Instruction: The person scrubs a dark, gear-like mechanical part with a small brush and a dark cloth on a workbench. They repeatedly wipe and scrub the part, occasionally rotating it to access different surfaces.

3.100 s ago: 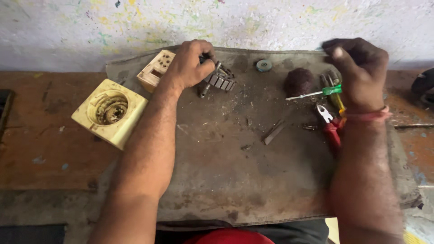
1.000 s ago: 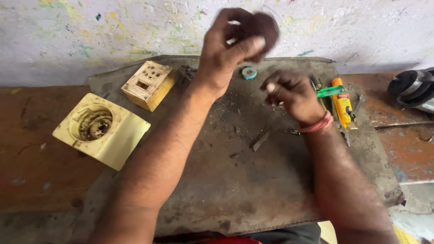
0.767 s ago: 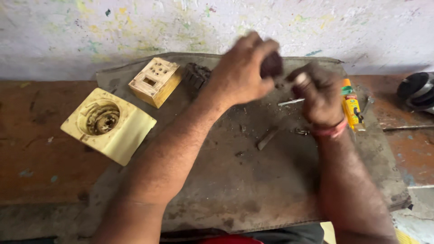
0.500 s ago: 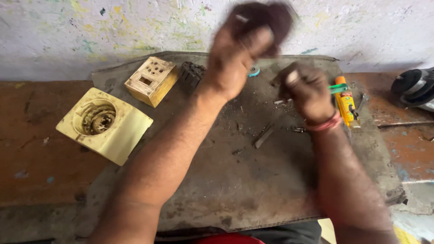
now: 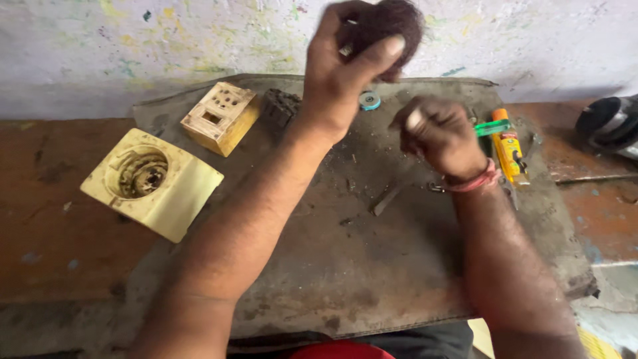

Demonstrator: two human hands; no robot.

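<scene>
While the left hand (image 5: 345,66) grips a dark round lump (image 5: 389,30), the right hand (image 5: 435,129) stays clenched above the mat (image 5: 372,266).

- My right hand (image 5: 435,129) was a blurry fist, so I could not tell what it held.
- My left hand (image 5: 345,63) covered much of the dark round thing (image 5: 389,26), and its top was blurred.
- The black tool (image 5: 608,123) was cut off by the right edge.
- My right wrist hid part of the pliers (image 5: 512,193).
</scene>
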